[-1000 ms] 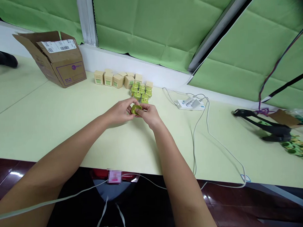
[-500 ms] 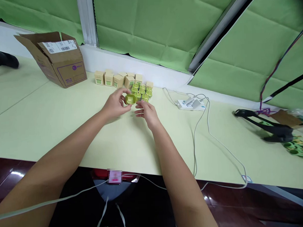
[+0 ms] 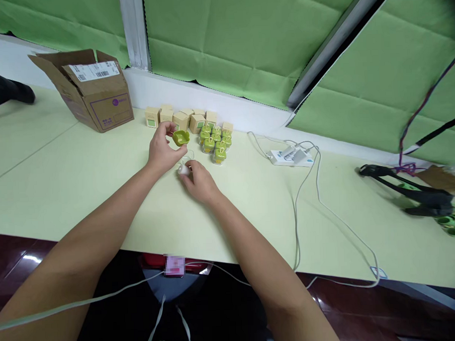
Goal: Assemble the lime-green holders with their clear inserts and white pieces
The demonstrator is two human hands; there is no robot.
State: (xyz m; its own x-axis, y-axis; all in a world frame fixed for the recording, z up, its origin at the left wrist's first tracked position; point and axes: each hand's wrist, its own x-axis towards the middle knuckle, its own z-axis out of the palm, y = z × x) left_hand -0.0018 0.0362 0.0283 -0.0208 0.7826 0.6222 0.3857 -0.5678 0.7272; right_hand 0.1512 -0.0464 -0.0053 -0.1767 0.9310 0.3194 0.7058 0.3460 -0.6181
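Observation:
My left hand (image 3: 162,149) pinches a green plastic cap (image 3: 180,138) between fingers and thumb, lifted above the table. My right hand (image 3: 200,182) rests low on the table, its fingers on a small white rounded piece (image 3: 183,168). A thin clear plastic part (image 3: 188,156) seems to join that piece, though it is hard to make out. Just beyond my hands stands a cluster of small green items in clear packs (image 3: 215,145). Several small tan cartons with green labels (image 3: 173,118) line up behind them.
An open cardboard shipping box (image 3: 100,95) stands at the far left of the pale green table (image 3: 82,195). A white power strip (image 3: 290,158) with grey cables lies to the right. Black tongs (image 3: 411,191) and green pieces lie at the far right.
The green cap has moved left and away from the cluster, still in my left hand. My right hand has moved left and nearer me, now on the white piece.

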